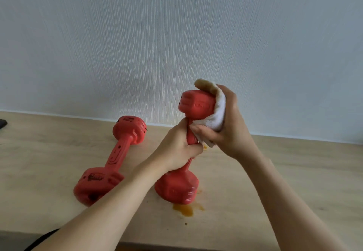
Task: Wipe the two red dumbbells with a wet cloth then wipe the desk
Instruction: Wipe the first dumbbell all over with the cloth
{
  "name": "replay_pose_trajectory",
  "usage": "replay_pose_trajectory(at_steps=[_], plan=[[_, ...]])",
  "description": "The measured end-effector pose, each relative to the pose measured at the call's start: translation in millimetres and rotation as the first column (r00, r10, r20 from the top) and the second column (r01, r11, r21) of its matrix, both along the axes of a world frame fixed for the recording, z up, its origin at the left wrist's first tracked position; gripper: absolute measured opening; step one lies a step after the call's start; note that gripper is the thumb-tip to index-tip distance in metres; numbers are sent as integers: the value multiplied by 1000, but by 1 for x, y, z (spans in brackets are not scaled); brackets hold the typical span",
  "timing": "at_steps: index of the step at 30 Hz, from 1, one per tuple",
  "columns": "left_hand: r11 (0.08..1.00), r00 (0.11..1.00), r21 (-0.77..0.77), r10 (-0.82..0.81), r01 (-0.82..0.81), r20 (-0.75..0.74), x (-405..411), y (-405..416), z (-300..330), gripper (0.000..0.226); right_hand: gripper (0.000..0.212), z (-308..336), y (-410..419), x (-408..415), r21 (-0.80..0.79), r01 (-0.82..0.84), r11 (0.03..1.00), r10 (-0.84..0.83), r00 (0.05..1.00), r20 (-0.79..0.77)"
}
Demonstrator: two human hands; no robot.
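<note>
One red dumbbell (pixel 176 187) stands tilted on its lower head on the wooden desk (pixel 275 182). My left hand (pixel 176 148) grips its handle. My right hand (pixel 225 124) holds a white cloth (pixel 218 113), stained yellowish at the top, and presses it against the right side of the upper head. The second red dumbbell (pixel 112 160) lies flat on the desk to the left, with dark smudges on its near head.
An orange-brown puddle (pixel 186 210) lies on the desk just in front of the standing dumbbell, with small drops around it. A pale wall rises behind the desk. A dark object (pixel 3 124) shows at the far left edge.
</note>
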State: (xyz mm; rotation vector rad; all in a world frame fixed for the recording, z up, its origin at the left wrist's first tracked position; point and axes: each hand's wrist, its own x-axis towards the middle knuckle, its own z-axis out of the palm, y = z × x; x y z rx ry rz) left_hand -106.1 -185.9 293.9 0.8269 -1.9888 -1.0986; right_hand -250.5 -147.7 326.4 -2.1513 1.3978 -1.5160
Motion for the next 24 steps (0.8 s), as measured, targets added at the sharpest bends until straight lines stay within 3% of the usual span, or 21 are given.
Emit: replay_pose_trajectory(at_steps=[4, 9, 13, 15, 17, 21, 24], plan=[[994, 995, 51, -100, 100, -11, 1, 2, 3, 37, 92, -9, 2, -20, 131, -151, 980, 134, 982, 131], [969, 982, 164, -190, 184, 23, 5, -4, 10, 39, 82, -10, 2, -9, 107, -95, 990, 72, 976, 206], [994, 966, -93, 79, -58, 245, 5, 1, 9, 57, 79, -5, 6, -4, 124, -35, 992, 7, 976, 219], [953, 924, -221, 266, -209, 276, 2, 12, 7, 63, 79, -2, 11, 1, 120, 17, 993, -37, 984, 173], [912, 896, -296, 363, -284, 256, -3, 14, 4, 55, 82, 2, 11, 11, 87, 117, 989, -124, 989, 81], [922, 919, -265, 340, -283, 202, -3, 5, 2, 30, 85, 5, 6, 30, 10, 265, 964, -264, 963, -48], [957, 957, -194, 245, -213, 156, -2, 1, -5, 33, 84, 4, 4, 15, 34, 143, 989, -144, 990, 2]])
